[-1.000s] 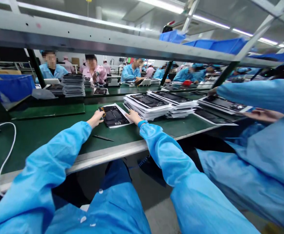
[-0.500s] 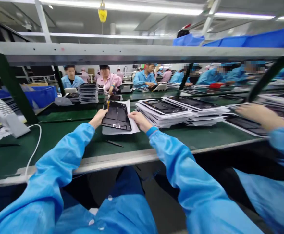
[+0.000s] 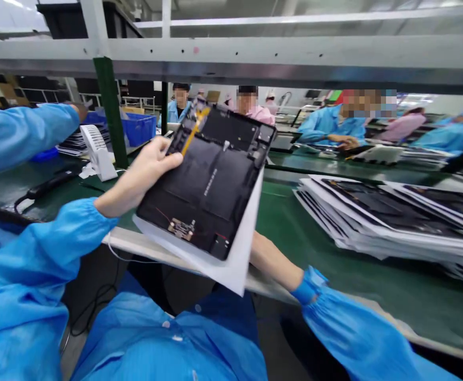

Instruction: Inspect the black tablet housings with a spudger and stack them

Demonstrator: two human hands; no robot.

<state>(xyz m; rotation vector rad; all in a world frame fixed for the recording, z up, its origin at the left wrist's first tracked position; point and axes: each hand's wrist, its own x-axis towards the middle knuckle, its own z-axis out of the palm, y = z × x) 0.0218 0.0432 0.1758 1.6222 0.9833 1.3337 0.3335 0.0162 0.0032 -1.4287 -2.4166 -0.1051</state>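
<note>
A black tablet housing (image 3: pixel 211 174) with an orange flex strip and a small circuit board is held up, tilted, over the bench's front edge. White paper (image 3: pixel 237 254) lies beneath it and sticks out at the bottom and right. My left hand (image 3: pixel 152 166) grips the housing's left edge, its thumb on top by the orange strip. My right hand (image 3: pixel 261 251) is at the lower right, behind the paper; its fingers are hidden there.
Stacks of black housings on white sheets (image 3: pixel 374 217) stand on the green bench (image 3: pixel 290 233) at the right. At the left are a white fan (image 3: pixel 98 153), a blue bin (image 3: pixel 139 129) and a co-worker's sleeve (image 3: pixel 25 135). A metal shelf beam (image 3: pixel 255 53) crosses above; people sit opposite.
The housing and paper have risen off the bench, come nearer and tilted. My right hand has moved from the paper's right edge to behind it. The view has swung left.
</note>
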